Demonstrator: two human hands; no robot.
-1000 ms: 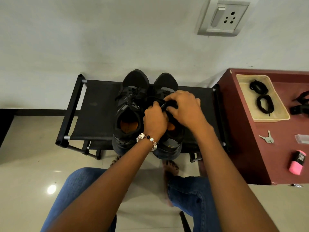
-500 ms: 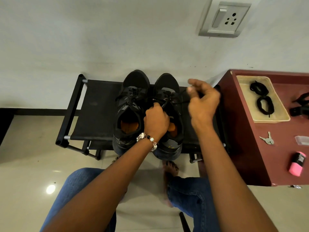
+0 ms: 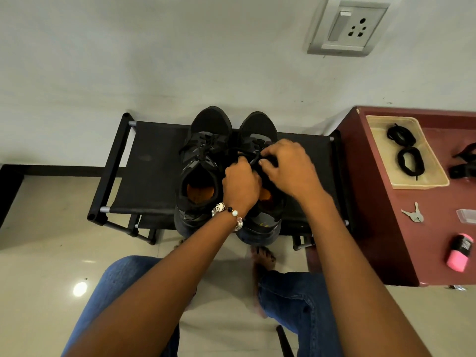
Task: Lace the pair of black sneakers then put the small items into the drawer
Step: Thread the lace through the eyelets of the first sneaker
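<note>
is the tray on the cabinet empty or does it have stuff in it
Not empty: the tray on the cabinet holds two coiled black laces, one behind the other.

left hand (image 3: 240, 182), right hand (image 3: 289, 167) | pinching lace (image 3: 253, 161) | right sneaker (image 3: 260, 135)

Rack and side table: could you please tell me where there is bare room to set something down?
The rack's black fabric is bare left of the sneakers, up to its end rail. On the red table, a strip lies free between the tray and the keys. The rack's middle is crowded: both hands, left and right, work the right sneaker's lace.
</note>
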